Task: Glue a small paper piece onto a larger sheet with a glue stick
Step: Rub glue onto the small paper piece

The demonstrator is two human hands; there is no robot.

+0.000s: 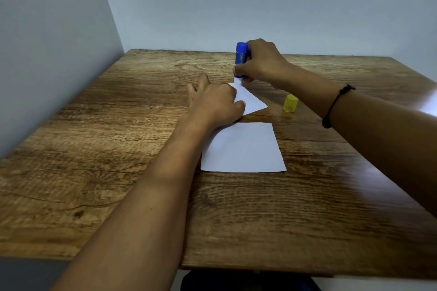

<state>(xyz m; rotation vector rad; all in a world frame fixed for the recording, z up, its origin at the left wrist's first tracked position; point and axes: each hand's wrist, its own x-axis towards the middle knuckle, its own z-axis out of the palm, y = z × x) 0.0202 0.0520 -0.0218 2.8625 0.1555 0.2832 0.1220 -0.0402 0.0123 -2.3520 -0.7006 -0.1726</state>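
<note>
Nearest, low in frame: two bare forearms reaching up over wooden table (99,172). Centre frame: larger sheet (246,149) lying flat. Just above it: small paper piece (251,100), pinned flat under left hand (214,101), fingers spread and pressing. Right hand (260,64) wrapped round upright blue glue stick (241,54), tip down on far corner of piece. Thin, light, likely to skid or crease; best held close beside tip. Yellow cap (290,103) right of centre; bare wood left.
</note>
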